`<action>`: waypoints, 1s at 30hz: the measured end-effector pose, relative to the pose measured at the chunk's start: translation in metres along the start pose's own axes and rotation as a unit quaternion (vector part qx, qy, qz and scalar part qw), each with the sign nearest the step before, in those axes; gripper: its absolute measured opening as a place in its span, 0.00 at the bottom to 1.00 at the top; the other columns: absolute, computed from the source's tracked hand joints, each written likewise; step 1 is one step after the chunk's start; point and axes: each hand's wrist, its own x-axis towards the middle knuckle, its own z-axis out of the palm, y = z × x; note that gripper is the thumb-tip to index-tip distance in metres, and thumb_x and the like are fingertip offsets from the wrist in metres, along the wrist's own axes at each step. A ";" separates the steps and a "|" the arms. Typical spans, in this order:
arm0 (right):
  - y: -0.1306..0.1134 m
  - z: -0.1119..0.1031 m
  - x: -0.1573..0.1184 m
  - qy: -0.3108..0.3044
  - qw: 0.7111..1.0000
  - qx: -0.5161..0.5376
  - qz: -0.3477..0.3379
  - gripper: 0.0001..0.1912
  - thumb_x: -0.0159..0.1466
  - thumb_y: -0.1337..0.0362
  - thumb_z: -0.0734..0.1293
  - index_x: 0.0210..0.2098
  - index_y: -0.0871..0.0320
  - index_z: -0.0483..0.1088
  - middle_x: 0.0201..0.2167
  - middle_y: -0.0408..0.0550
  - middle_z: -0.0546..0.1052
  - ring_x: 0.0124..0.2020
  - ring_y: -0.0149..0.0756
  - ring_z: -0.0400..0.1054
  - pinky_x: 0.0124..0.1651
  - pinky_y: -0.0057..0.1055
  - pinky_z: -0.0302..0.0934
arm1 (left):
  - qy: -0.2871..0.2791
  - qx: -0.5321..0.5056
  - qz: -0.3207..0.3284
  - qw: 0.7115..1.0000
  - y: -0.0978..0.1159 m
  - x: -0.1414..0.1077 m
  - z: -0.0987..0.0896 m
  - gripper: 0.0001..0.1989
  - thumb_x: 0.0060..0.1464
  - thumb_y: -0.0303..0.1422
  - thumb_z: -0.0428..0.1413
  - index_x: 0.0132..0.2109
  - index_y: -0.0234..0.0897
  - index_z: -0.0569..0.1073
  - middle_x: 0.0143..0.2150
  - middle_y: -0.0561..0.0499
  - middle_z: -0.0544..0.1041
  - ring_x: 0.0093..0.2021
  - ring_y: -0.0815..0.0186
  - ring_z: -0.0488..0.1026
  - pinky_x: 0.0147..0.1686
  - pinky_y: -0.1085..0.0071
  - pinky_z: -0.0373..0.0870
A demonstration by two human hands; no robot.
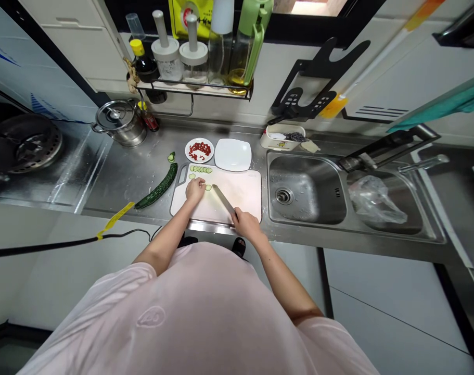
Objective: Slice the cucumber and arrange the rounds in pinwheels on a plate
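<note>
My right hand (245,223) is closed round the handle of a knife (223,199), whose blade lies slanted over the white cutting board (244,192). Next to the blade tip is a cucumber slice (208,187). My left hand (195,190) is on the board just left of that slice, fingers drawn together; whether something is pinched in them is too small to tell. A row of cucumber slices (201,169) lies along the board's top edge, with another slice (192,176) below it. Left of the board rests a long cucumber (158,188), with a cut end piece (171,157) above.
Behind the board stand a plate of chopped red pieces (200,150) and a white plate (232,154). To the right is a sink (307,190); a pot (122,122) stands back left. A rack (197,91) with bottles hangs above. A yellow-tagged cable (117,214) crosses the left front edge.
</note>
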 end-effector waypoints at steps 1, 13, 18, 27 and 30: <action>-0.002 -0.001 0.000 -0.002 1.000 -0.005 -0.003 0.16 0.71 0.56 0.50 0.49 0.54 0.63 0.40 0.53 0.76 0.41 0.41 0.70 0.40 0.31 0.54 | -0.001 0.000 -0.008 1.000 0.000 0.002 0.000 0.10 0.54 0.34 0.54 0.43 0.44 0.75 0.40 0.50 0.76 0.43 0.62 0.72 0.43 0.69 0.65; -0.011 -0.002 0.004 -0.018 0.999 -0.042 -0.025 0.15 0.71 0.58 0.50 0.49 0.56 0.62 0.40 0.54 0.76 0.41 0.42 0.71 0.39 0.31 0.55 | -0.013 0.002 -0.044 0.999 0.002 0.006 0.000 0.08 0.53 0.35 0.55 0.41 0.46 0.74 0.39 0.53 0.77 0.42 0.64 0.72 0.39 0.71 0.64; -0.012 0.000 0.005 -0.022 0.998 -0.053 -0.033 0.15 0.71 0.59 0.49 0.49 0.56 0.61 0.39 0.54 0.76 0.40 0.43 0.71 0.39 0.32 0.56 | -0.022 0.007 -0.061 0.998 0.005 0.006 -0.003 0.08 0.54 0.34 0.54 0.41 0.47 0.75 0.41 0.54 0.77 0.43 0.65 0.72 0.39 0.72 0.64; -0.022 0.005 0.002 -0.024 0.998 -0.048 -0.022 0.13 0.69 0.64 0.50 0.49 0.58 0.60 0.39 0.56 0.76 0.42 0.45 0.72 0.40 0.34 0.58 | -0.023 -0.004 -0.060 0.998 0.003 0.008 -0.003 0.08 0.52 0.34 0.54 0.40 0.47 0.74 0.39 0.55 0.77 0.42 0.65 0.72 0.38 0.72 0.64; -0.025 0.004 0.001 -0.035 0.998 -0.041 -0.021 0.12 0.68 0.66 0.52 0.49 0.58 0.59 0.40 0.57 0.76 0.42 0.45 0.72 0.40 0.34 0.58 | -0.026 -0.004 -0.061 0.998 0.004 0.008 -0.004 0.08 0.52 0.33 0.54 0.40 0.47 0.74 0.39 0.55 0.77 0.42 0.65 0.72 0.39 0.72 0.65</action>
